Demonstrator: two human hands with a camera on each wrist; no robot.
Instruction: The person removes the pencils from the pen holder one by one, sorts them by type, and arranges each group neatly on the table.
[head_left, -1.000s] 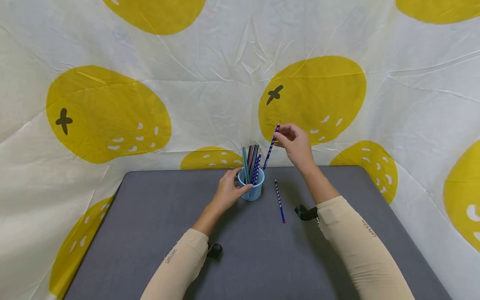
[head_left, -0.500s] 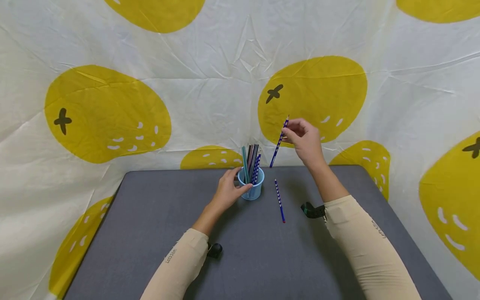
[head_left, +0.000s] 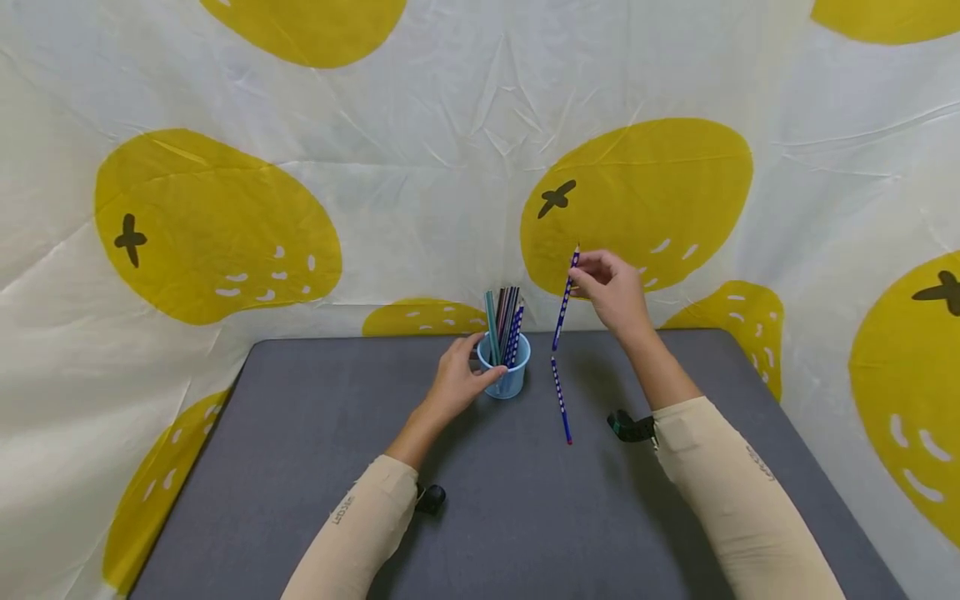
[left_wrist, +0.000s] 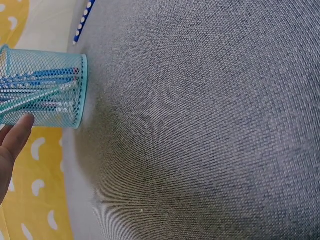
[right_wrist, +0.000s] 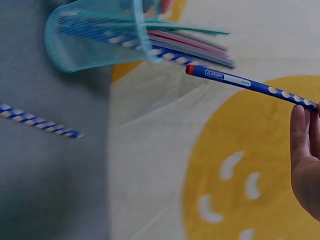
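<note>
In the head view my left hand point(head_left: 456, 375) holds a light blue mesh pencil cup point(head_left: 506, 386) by its side, thumb at the near rim. Dark, teal and blue dotted pencils point(head_left: 511, 325) stand in the cup, leaning together. To the cup's right, my right hand point(head_left: 617, 293) pinches a blue pencil point(head_left: 564, 307) with white dots near its pointed upper end. Its red lower end point(right_wrist: 190, 69) shows in the right wrist view, beside the cup and outside it. Another blue dotted pencil point(head_left: 561, 400) lies on the table, right of the cup.
The grey table point(head_left: 315, 433) carries the cup near its far edge. Behind it hangs a white cloth point(head_left: 427, 225) printed with large yellow shapes. Black wrist cameras point(head_left: 630, 427) sit at both cuffs.
My right hand has moved right, away from the cup, with the pencil, rising and then dipping a little. The left hand stays on the cup. The view has shifted slightly.
</note>
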